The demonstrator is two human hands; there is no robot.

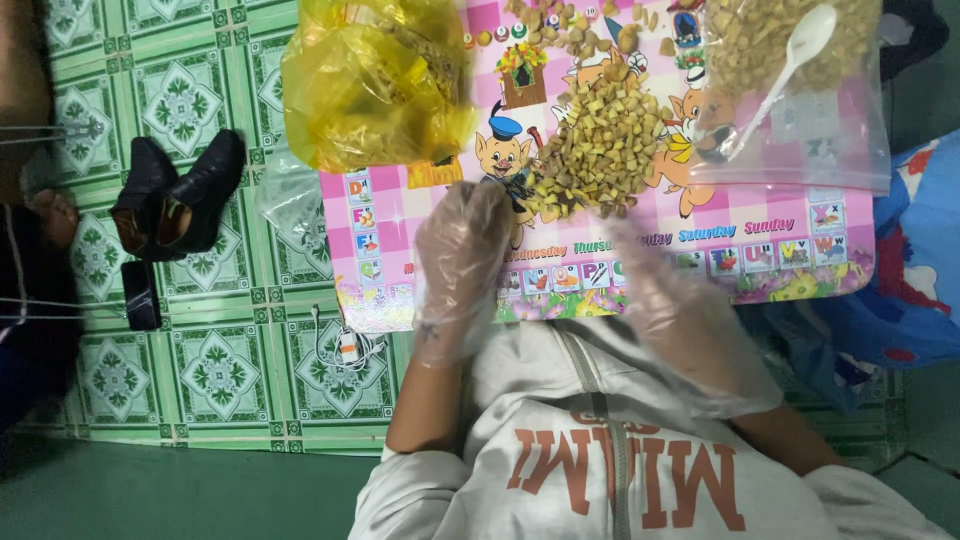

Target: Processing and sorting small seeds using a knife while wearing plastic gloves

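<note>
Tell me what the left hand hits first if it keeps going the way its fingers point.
Probably the heap of small tan cubes: the left hand points up the pink mat toward its near edge, though depth is unclear.

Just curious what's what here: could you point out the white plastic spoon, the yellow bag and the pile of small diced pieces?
white plastic spoon [808, 32], head view, on its bowl.
yellow bag [365, 90], head view, on its crumpled middle.
pile of diced pieces [600, 150], head view, on the heap's centre.

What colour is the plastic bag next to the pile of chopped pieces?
Yellow: the plastic bag is translucent yellow, seen in the head view, lying left of the pile.
</note>
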